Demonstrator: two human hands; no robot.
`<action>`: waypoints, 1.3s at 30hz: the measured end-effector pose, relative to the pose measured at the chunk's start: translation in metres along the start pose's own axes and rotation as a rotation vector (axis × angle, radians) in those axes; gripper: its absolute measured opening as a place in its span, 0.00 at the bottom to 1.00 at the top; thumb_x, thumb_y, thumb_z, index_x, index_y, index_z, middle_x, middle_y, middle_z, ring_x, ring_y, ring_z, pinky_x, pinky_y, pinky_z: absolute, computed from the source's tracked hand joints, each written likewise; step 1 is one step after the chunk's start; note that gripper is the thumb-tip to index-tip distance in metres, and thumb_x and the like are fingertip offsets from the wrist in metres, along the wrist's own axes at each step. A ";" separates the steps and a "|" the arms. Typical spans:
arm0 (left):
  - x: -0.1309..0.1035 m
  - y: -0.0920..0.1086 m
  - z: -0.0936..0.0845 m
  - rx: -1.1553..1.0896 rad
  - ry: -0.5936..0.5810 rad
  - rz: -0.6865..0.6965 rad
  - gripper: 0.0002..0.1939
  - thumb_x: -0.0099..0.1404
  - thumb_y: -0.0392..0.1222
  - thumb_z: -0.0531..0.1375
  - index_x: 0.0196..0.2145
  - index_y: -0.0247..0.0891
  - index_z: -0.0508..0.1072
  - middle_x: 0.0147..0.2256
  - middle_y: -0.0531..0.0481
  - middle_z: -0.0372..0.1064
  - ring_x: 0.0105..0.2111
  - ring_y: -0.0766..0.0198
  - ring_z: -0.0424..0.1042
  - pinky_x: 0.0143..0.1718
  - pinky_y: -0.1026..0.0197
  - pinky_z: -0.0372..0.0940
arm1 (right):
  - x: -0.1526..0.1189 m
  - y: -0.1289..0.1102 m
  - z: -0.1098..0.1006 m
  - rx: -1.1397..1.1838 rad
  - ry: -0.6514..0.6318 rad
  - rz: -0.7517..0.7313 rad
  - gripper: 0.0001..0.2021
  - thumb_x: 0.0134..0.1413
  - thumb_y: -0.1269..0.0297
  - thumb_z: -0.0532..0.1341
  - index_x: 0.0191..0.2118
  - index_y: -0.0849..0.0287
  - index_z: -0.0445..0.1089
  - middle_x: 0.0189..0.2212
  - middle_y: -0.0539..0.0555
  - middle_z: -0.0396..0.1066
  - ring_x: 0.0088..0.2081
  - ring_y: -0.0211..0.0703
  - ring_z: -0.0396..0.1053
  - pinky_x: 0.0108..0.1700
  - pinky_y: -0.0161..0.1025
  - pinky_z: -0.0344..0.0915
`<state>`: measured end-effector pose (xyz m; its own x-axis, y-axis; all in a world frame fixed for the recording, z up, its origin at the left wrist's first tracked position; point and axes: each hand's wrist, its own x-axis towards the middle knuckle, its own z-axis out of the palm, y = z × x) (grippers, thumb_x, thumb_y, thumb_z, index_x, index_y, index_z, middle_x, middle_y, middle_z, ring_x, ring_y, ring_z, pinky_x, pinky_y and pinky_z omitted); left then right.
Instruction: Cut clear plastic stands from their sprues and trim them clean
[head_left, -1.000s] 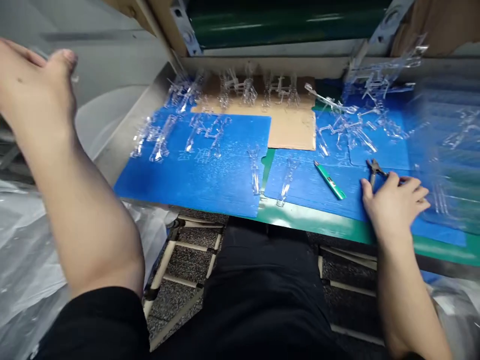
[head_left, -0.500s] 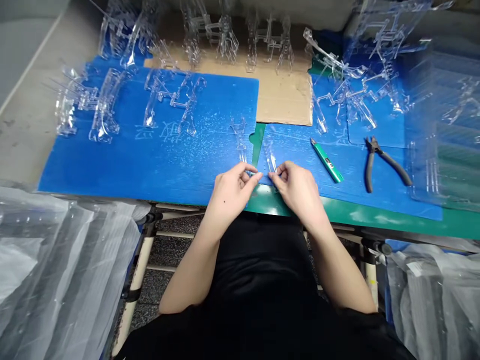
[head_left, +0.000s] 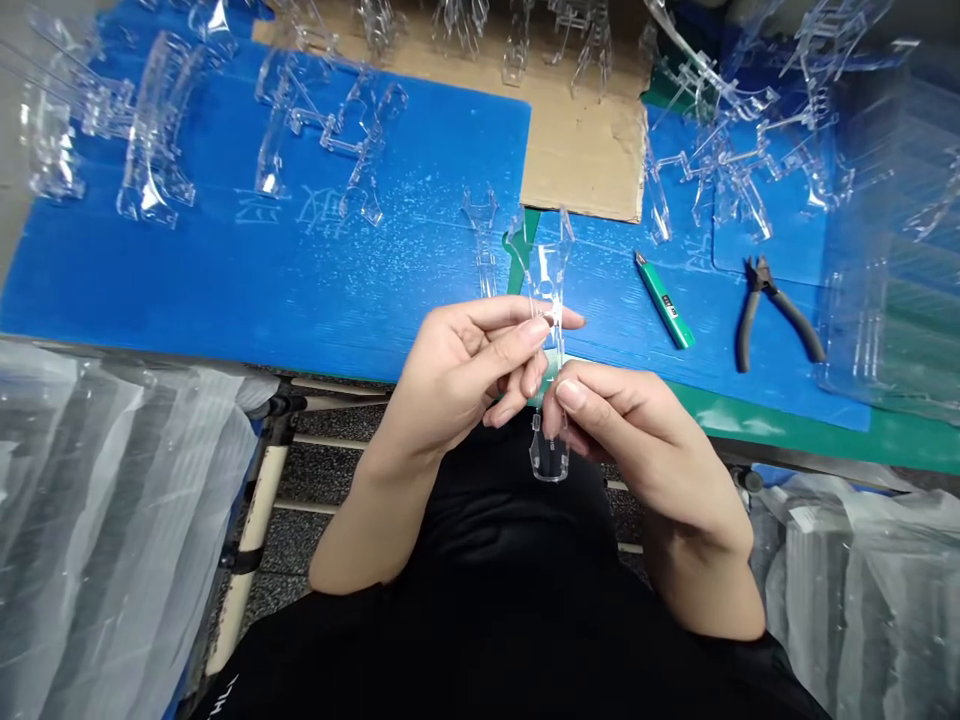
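A clear plastic part (head_left: pixel 550 455) is held upright in front of me, over the table's near edge, its forked end pointing away. My left hand (head_left: pixel 499 355) pinches its middle between thumb and fingers. Lower down, near its rounded end, my right hand (head_left: pixel 600 405) grips the same part with thumb and fingertips. Another clear forked part (head_left: pixel 485 245) lies on the blue sheet (head_left: pixel 420 250) just beyond my left hand. To the right of my hands lie a green cutter pen (head_left: pixel 665 302) and dark-handled nippers (head_left: pixel 763 290).
Clear plastic frames lie at the left (head_left: pixel 157 130), along the back on brown cardboard (head_left: pixel 585 165), and at the right (head_left: pixel 720 170). A transparent tray (head_left: pixel 892 300) stands far right. Wrapped stacks flank me at left (head_left: pixel 112 520) and right (head_left: pixel 862 570), below table height.
The clear part near my right hand has been lifted off the table and drawn towards me. My left hand has moved right and now holds it too. The view has shifted nearer the table.
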<state>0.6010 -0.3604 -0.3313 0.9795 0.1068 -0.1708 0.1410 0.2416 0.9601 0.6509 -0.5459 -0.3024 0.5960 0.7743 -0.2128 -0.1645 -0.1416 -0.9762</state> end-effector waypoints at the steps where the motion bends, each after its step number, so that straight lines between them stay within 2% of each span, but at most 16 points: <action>1: -0.003 0.001 0.000 0.010 0.011 0.000 0.19 0.75 0.58 0.67 0.50 0.40 0.83 0.24 0.53 0.70 0.14 0.71 0.59 0.16 0.64 0.56 | -0.001 -0.001 0.000 0.005 -0.005 0.001 0.23 0.80 0.48 0.59 0.33 0.55 0.74 0.24 0.47 0.60 0.26 0.38 0.55 0.31 0.39 0.54; 8: -0.008 0.001 0.001 0.034 0.040 0.037 0.17 0.76 0.57 0.66 0.50 0.41 0.83 0.26 0.52 0.71 0.17 0.70 0.63 0.17 0.64 0.57 | -0.005 -0.002 0.001 0.002 -0.052 -0.021 0.23 0.81 0.48 0.57 0.33 0.55 0.71 0.25 0.47 0.61 0.26 0.39 0.55 0.31 0.39 0.55; 12: 0.001 -0.003 0.002 0.030 0.077 0.112 0.20 0.79 0.58 0.62 0.48 0.39 0.82 0.39 0.43 0.78 0.32 0.60 0.77 0.27 0.61 0.70 | -0.005 0.004 -0.004 -0.099 -0.183 -0.040 0.25 0.82 0.47 0.55 0.32 0.55 0.69 0.25 0.47 0.62 0.27 0.39 0.59 0.35 0.39 0.59; 13: 0.002 -0.004 0.002 0.017 0.087 0.126 0.20 0.80 0.59 0.61 0.47 0.39 0.81 0.41 0.42 0.79 0.36 0.59 0.79 0.31 0.59 0.73 | -0.004 0.007 -0.010 -0.176 -0.173 -0.052 0.26 0.82 0.46 0.53 0.32 0.55 0.69 0.26 0.48 0.64 0.29 0.41 0.61 0.36 0.40 0.61; 14: 0.003 -0.005 0.002 -0.001 0.096 0.143 0.19 0.80 0.58 0.60 0.47 0.39 0.80 0.41 0.42 0.79 0.37 0.58 0.79 0.35 0.58 0.75 | -0.002 0.012 -0.017 -0.297 -0.089 -0.078 0.25 0.82 0.46 0.53 0.33 0.55 0.69 0.28 0.49 0.67 0.31 0.42 0.64 0.39 0.41 0.62; 15: 0.003 -0.006 0.002 -0.016 0.096 0.157 0.19 0.81 0.58 0.60 0.48 0.40 0.79 0.39 0.43 0.78 0.36 0.58 0.78 0.37 0.57 0.75 | 0.002 0.018 -0.027 -0.465 0.074 -0.106 0.24 0.82 0.45 0.53 0.36 0.55 0.70 0.32 0.52 0.71 0.36 0.46 0.67 0.43 0.43 0.64; 18: -0.001 -0.012 0.000 0.011 0.017 0.173 0.17 0.81 0.57 0.61 0.54 0.42 0.76 0.28 0.52 0.70 0.25 0.64 0.68 0.30 0.59 0.68 | 0.017 0.039 -0.065 -1.036 0.718 -0.049 0.19 0.78 0.46 0.57 0.52 0.59 0.72 0.52 0.68 0.73 0.54 0.65 0.69 0.55 0.57 0.65; 19: -0.004 -0.015 0.000 0.048 -0.019 0.169 0.18 0.81 0.57 0.60 0.56 0.42 0.74 0.26 0.54 0.66 0.23 0.65 0.63 0.27 0.60 0.63 | 0.023 0.047 -0.077 -1.162 0.821 0.032 0.21 0.78 0.48 0.57 0.57 0.62 0.70 0.56 0.74 0.71 0.58 0.72 0.66 0.57 0.64 0.64; 20: -0.007 -0.018 -0.001 0.097 -0.045 0.166 0.18 0.82 0.57 0.60 0.58 0.43 0.73 0.25 0.56 0.62 0.22 0.65 0.59 0.26 0.60 0.59 | 0.029 0.054 -0.088 -1.241 0.845 0.111 0.22 0.77 0.50 0.57 0.59 0.65 0.69 0.58 0.79 0.68 0.60 0.78 0.64 0.57 0.69 0.64; 22: -0.014 -0.024 -0.001 0.224 -0.059 0.188 0.17 0.83 0.56 0.58 0.59 0.44 0.73 0.24 0.57 0.60 0.22 0.65 0.58 0.26 0.60 0.57 | 0.039 0.064 -0.101 -1.287 0.761 0.182 0.20 0.77 0.55 0.55 0.58 0.69 0.68 0.58 0.82 0.66 0.60 0.82 0.64 0.55 0.72 0.64; 25: -0.024 -0.026 -0.002 0.431 -0.045 0.325 0.11 0.84 0.50 0.58 0.52 0.43 0.76 0.31 0.52 0.70 0.29 0.64 0.68 0.32 0.60 0.64 | 0.041 0.067 -0.103 -1.241 0.629 0.104 0.15 0.77 0.61 0.51 0.55 0.66 0.68 0.56 0.79 0.68 0.57 0.75 0.67 0.55 0.66 0.67; 27: -0.030 -0.023 -0.004 0.541 -0.027 0.459 0.07 0.83 0.43 0.59 0.48 0.42 0.77 0.40 0.47 0.77 0.40 0.60 0.76 0.43 0.57 0.69 | 0.029 0.060 -0.095 -1.176 0.547 0.045 0.13 0.78 0.62 0.50 0.56 0.63 0.66 0.51 0.72 0.73 0.48 0.64 0.72 0.50 0.56 0.70; 29: -0.035 -0.017 -0.007 0.603 0.000 0.547 0.05 0.81 0.37 0.60 0.48 0.43 0.78 0.45 0.46 0.79 0.48 0.58 0.78 0.51 0.54 0.70 | 0.010 0.048 -0.081 -1.071 0.418 -0.048 0.13 0.79 0.60 0.51 0.59 0.60 0.64 0.46 0.64 0.75 0.41 0.56 0.73 0.44 0.49 0.69; 32: -0.042 -0.011 -0.008 0.675 0.049 0.619 0.08 0.80 0.34 0.61 0.51 0.44 0.78 0.41 0.48 0.80 0.42 0.59 0.78 0.47 0.54 0.68 | -0.022 0.029 -0.059 -0.956 0.262 -0.248 0.14 0.82 0.60 0.52 0.62 0.58 0.66 0.47 0.61 0.77 0.43 0.53 0.76 0.45 0.46 0.68; 36: -0.047 -0.008 -0.005 0.763 0.059 0.672 0.09 0.79 0.33 0.62 0.52 0.43 0.78 0.39 0.49 0.79 0.38 0.59 0.75 0.43 0.54 0.64 | -0.051 0.011 -0.034 -1.091 0.292 -0.347 0.16 0.83 0.60 0.53 0.62 0.57 0.73 0.40 0.58 0.75 0.37 0.49 0.73 0.39 0.44 0.63; 39: -0.046 -0.007 0.000 0.778 0.044 0.703 0.09 0.79 0.33 0.62 0.52 0.42 0.78 0.38 0.49 0.78 0.37 0.61 0.74 0.42 0.55 0.63 | -0.060 0.005 -0.026 -1.191 0.329 -0.394 0.15 0.83 0.59 0.54 0.61 0.56 0.75 0.36 0.56 0.74 0.34 0.47 0.70 0.36 0.43 0.61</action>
<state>0.5546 -0.3668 -0.3299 0.8726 0.0214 0.4880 -0.3891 -0.5736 0.7208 0.6354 -0.6091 -0.2953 0.6363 0.7259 0.2612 0.7596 -0.5303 -0.3766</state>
